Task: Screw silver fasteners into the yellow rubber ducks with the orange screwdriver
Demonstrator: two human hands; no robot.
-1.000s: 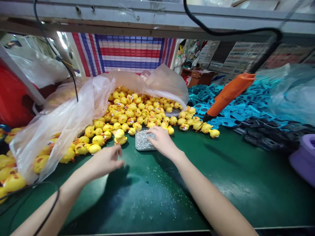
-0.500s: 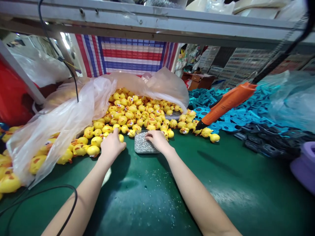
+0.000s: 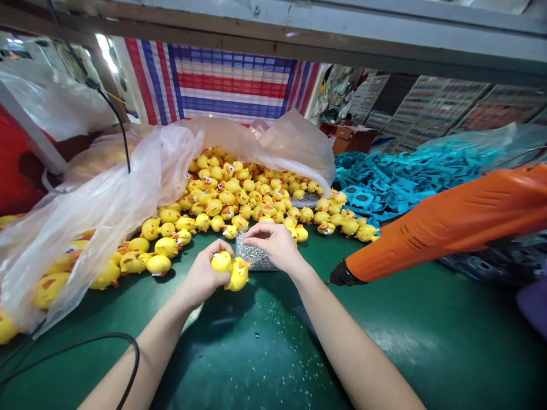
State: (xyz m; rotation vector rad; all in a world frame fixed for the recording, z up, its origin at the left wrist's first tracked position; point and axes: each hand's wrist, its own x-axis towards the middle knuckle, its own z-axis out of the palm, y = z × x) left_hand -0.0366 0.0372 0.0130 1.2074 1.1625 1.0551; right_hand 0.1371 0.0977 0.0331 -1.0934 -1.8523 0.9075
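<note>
A yellow toy duck (image 3: 237,274) is gripped in my left hand (image 3: 205,274), with its head and body showing past my fingers. Just to its right lies a small shallow tray (image 3: 265,267) full of tiny silver metal pieces (image 3: 253,254) that look like screws. My right hand (image 3: 276,246) is over this tray, thumb and fingertips pinched together. Whatever is between those fingertips is too small to make out. Behind both hands spreads a big heap of yellow toy ducks (image 3: 233,191).
An orange electric screwdriver (image 3: 431,228) hangs at the right, tip near the green tabletop (image 3: 384,353). Clear plastic sheeting (image 3: 123,199) covers ducks on the left. Turquoise plastic parts (image 3: 397,176) are piled at the back right. A black cable (image 3: 123,336) loops at lower left.
My left hand has taken a duck from the heap's edge and brought it toward the tray. My right hand has risen slightly, pinching. The screwdriver appears larger and lower.
</note>
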